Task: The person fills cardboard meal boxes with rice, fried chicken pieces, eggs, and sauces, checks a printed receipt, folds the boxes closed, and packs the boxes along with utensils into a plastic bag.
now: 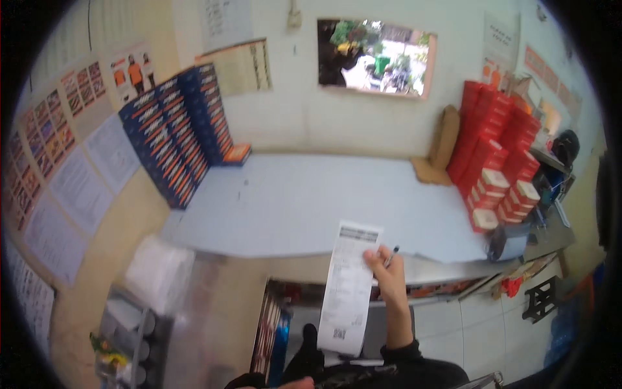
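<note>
My right hand [387, 272] pinches a long printed paper receipt [347, 291] by its right edge, with a pen [391, 256] also held among the fingers. The receipt hangs in front of the near edge of a white-topped table [311, 204] and bears printed lines and a square code. At the bottom edge of the view, part of my left hand [297, 384] shows near my dark clothing; its fingers are mostly cut off, and whether it holds anything is not visible.
Dark blue boxes [163, 141] stand stacked at the table's left, red boxes [486, 131] at its right beside brown cardboard [443, 141]. A black device [508, 241] sits at the right corner. Below are a shelf with contents [268, 335], a grey rack [138, 340] and a black stool [541, 300].
</note>
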### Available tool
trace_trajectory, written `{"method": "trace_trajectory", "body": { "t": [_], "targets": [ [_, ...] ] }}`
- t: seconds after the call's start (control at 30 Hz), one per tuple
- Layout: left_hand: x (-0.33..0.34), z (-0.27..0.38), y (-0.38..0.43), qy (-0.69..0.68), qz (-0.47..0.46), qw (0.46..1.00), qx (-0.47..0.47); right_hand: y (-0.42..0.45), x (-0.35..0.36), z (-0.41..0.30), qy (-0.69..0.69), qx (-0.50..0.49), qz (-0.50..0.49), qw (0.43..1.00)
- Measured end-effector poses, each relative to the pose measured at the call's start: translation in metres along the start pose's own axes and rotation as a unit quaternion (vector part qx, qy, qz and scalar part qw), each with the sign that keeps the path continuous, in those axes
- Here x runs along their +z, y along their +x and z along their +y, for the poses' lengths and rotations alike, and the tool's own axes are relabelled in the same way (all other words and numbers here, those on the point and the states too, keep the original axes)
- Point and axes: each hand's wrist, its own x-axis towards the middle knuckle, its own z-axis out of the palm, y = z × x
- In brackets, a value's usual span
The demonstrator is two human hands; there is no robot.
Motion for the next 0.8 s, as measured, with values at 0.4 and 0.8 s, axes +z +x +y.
{"method": "trace_trajectory", "body": {
  "t": [0.4,0.8],
  "targets": [
    [-0.160,-0.116,0.116,-0.003,-0.014,0.994,-0.111,0.165,-0.066,0.043,-0.101,0.004,0.041,0.994],
    [-0.329,-0.395,0.069,0.147,0.137,0.836,-0.510,0.293,-0.086,0.153,-0.075,0.076,0.024,0.994]
  ]
}}
